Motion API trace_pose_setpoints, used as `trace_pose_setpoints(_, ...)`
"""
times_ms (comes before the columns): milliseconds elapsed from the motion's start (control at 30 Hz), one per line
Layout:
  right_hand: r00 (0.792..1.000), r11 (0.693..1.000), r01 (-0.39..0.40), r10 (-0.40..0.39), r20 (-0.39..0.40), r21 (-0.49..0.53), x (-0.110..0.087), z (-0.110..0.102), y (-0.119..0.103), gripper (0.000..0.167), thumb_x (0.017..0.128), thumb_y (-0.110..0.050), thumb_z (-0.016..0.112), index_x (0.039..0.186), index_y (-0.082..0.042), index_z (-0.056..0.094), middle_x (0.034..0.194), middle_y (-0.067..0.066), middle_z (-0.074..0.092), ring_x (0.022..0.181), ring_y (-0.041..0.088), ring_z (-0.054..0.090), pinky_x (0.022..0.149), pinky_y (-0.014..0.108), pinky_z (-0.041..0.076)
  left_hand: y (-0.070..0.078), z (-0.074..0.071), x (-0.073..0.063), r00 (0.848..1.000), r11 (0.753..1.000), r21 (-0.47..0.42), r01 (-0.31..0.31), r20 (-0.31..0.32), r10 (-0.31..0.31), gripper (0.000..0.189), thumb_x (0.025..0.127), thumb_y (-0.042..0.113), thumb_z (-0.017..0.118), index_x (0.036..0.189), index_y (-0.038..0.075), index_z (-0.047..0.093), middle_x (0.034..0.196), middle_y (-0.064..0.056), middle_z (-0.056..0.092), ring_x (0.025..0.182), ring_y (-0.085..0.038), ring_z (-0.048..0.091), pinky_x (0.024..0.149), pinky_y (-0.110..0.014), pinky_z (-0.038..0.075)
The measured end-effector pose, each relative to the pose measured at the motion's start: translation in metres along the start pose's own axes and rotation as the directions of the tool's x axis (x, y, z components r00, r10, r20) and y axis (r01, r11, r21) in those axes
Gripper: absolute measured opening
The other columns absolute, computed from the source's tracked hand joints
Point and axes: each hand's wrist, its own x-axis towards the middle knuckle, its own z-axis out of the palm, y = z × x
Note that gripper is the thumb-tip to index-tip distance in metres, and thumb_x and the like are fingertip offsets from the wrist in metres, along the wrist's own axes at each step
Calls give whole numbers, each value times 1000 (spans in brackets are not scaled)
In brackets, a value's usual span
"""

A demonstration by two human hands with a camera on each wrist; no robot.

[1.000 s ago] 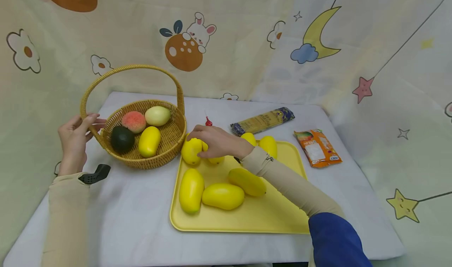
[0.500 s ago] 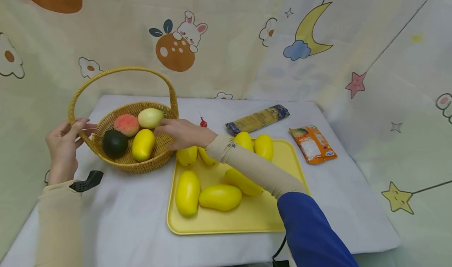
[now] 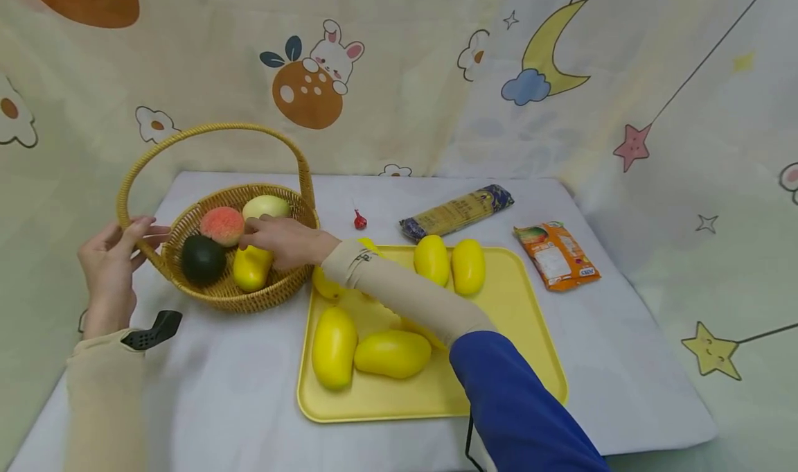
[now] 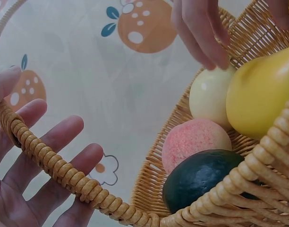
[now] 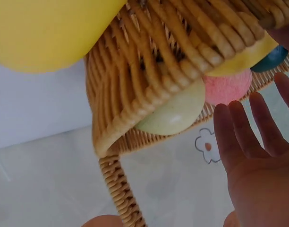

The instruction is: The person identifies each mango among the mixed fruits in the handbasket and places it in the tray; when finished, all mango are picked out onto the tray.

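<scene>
At the left of the head view stands a wicker basket (image 3: 246,304). Inside lie a yellow mango (image 3: 251,272), a peach (image 3: 222,225), a dark green fruit (image 3: 203,259) and a pale green fruit (image 3: 267,206). My left hand (image 3: 112,260) holds the foot of the basket handle (image 3: 123,195), thumb on one side and fingers on the other. Over the mango reaches my right hand (image 3: 285,242). In the left wrist view its fingers overlap the pale green fruit (image 4: 211,97); contact is unclear. The right wrist view shows that hand's fingers (image 5: 250,142) fairly straight, holding nothing.
A yellow tray (image 3: 499,368) with several mangoes (image 3: 393,354) stands right of the basket, partly under my right sleeve. Behind it are a small red object (image 3: 359,220) and a long noodle-like packet (image 3: 458,213). An orange packet (image 3: 557,256) lies at right.
My right hand has moved left from the mangoes at the tray's back corner into the basket, above the mango there. My left hand stays at the handle. The view has shifted slightly.
</scene>
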Motion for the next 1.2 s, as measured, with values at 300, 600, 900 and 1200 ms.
trace_pose_setpoints(300,998,997,42,-39,44,-67,18,13,-9,52,89,-7,64,137,-23,51,141,4,42,122,19,46,94,24,42,0,1,0,1000,1000,24,12,-28,-12,32,83,29,75,105,7,69,83,4,74,80,-8,70,73,-13,49)
trace_pose_setpoints(600,995,992,6,6,101,-122,21,21,-14,55,93,-12,60,144,-27,44,148,4,36,128,21,40,105,29,36,0,2,-1,999,1000,15,6,-32,-5,35,83,28,75,108,4,68,82,3,74,78,-8,70,71,-13,51)
trace_pose_setpoints(900,993,993,-57,67,96,-106,20,25,-12,55,94,-18,61,144,-29,43,146,7,31,128,23,41,99,31,43,0,2,-1,999,1000,25,1,-33,0,37,83,29,75,109,3,68,81,4,74,79,-8,69,71,-13,51)
trace_pose_setpoints(1200,980,991,-74,94,176,-115,23,29,-10,59,91,-33,63,144,-19,41,139,-1,51,123,17,49,102,30,38,-1,1,-1,999,999,48,5,-37,-3,38,83,31,74,109,5,67,82,5,74,81,-7,68,73,-13,49)
